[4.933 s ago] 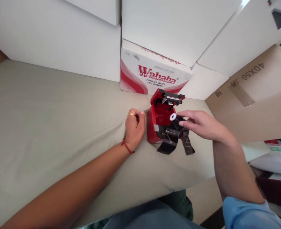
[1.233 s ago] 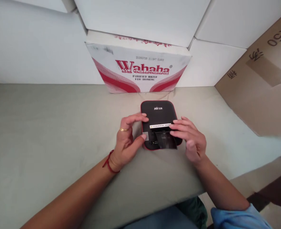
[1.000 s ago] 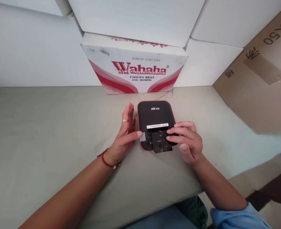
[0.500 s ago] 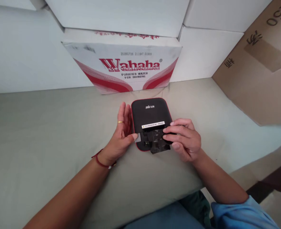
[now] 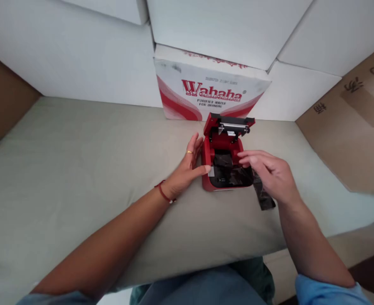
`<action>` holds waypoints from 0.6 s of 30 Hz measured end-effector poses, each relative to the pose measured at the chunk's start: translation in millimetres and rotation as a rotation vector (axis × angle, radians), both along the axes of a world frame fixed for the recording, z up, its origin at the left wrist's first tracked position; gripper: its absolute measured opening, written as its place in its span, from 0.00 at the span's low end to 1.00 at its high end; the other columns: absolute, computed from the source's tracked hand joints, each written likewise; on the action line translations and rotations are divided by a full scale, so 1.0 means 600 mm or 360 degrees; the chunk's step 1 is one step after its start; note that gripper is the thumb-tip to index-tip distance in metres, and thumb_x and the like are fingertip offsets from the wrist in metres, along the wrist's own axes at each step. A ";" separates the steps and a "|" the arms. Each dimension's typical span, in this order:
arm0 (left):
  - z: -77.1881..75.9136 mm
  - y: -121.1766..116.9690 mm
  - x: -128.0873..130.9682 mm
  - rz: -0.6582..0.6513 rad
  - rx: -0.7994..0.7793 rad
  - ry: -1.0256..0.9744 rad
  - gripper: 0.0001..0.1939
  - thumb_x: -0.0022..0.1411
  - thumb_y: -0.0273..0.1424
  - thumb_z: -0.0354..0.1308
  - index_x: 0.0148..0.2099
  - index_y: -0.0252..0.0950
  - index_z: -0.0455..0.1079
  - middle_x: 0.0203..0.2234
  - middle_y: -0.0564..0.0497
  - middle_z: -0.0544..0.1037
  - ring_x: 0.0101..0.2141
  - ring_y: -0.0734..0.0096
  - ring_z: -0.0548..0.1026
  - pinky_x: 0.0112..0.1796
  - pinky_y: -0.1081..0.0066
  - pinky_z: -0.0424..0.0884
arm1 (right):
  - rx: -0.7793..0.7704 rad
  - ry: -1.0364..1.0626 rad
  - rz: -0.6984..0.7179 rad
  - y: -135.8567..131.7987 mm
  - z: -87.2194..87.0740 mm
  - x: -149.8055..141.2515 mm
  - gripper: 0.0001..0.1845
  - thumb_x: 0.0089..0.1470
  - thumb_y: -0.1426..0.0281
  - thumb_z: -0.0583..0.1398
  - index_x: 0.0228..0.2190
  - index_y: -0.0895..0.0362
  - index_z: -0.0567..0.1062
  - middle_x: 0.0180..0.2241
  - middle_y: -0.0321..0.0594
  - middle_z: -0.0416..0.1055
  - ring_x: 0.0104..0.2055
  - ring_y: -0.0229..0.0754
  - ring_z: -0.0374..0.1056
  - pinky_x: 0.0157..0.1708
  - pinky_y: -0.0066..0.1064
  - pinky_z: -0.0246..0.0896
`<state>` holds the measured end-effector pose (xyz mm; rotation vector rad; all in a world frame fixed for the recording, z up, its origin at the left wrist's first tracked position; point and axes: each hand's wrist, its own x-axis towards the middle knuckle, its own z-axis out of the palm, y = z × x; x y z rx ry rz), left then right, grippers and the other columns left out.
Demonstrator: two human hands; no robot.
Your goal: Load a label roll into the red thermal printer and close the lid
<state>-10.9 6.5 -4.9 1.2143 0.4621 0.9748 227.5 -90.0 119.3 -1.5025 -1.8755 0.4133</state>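
A small red and black label printer [image 5: 207, 183] sits on the cloth-covered surface with its lid [image 5: 213, 120] raised, showing a roller and a red inner compartment. Crumpled dark film [image 5: 223, 160] lies inside and over the black front part. My left hand [image 5: 191, 163] holds the printer's left side, its thumb on a pale grey tab at the front left corner. Above the right edge of the compartment is my right hand [image 5: 271, 173], fingertips drawn together; whatever they pinch is hidden. Beneath that hand, a dark film strip [image 5: 263, 197] extends beyond the printer's right side.
Behind the printer stands a white and red Wahaha water carton [image 5: 212, 93], close to the raised lid. White boxes [image 5: 104, 55] are stacked along the back. A brown carton [image 5: 361, 127] borders the right, and another brown surface [image 5: 3, 97] shows at far left.
The printer's lid has swung up from closed, uncovering the compartment. My right hand has moved from the front cover to above the compartment's right edge. The left hand still holds the printer's left side.
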 end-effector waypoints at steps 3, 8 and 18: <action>-0.005 0.004 0.012 0.0125 -0.0192 -0.0149 0.46 0.68 0.51 0.67 0.79 0.51 0.52 0.80 0.44 0.56 0.80 0.51 0.53 0.79 0.46 0.47 | -0.0450 -0.0483 -0.0097 0.045 0.040 -0.018 0.17 0.72 0.62 0.58 0.45 0.52 0.86 0.49 0.42 0.87 0.48 0.49 0.82 0.49 0.40 0.73; -0.013 0.017 0.027 0.0323 -0.0373 -0.0198 0.28 0.72 0.44 0.59 0.70 0.44 0.63 0.73 0.41 0.69 0.74 0.54 0.66 0.77 0.48 0.55 | -0.0836 -0.1428 -0.0010 0.116 0.069 -0.073 0.22 0.69 0.70 0.57 0.59 0.53 0.81 0.56 0.50 0.84 0.56 0.59 0.80 0.49 0.43 0.70; -0.002 0.022 0.030 0.0461 -0.0537 -0.0229 0.15 0.69 0.35 0.60 0.56 0.40 0.68 0.60 0.40 0.78 0.63 0.61 0.77 0.70 0.53 0.66 | -0.0895 -0.1712 0.0058 0.147 0.053 -0.102 0.20 0.64 0.71 0.63 0.56 0.58 0.79 0.56 0.58 0.81 0.54 0.60 0.79 0.42 0.40 0.69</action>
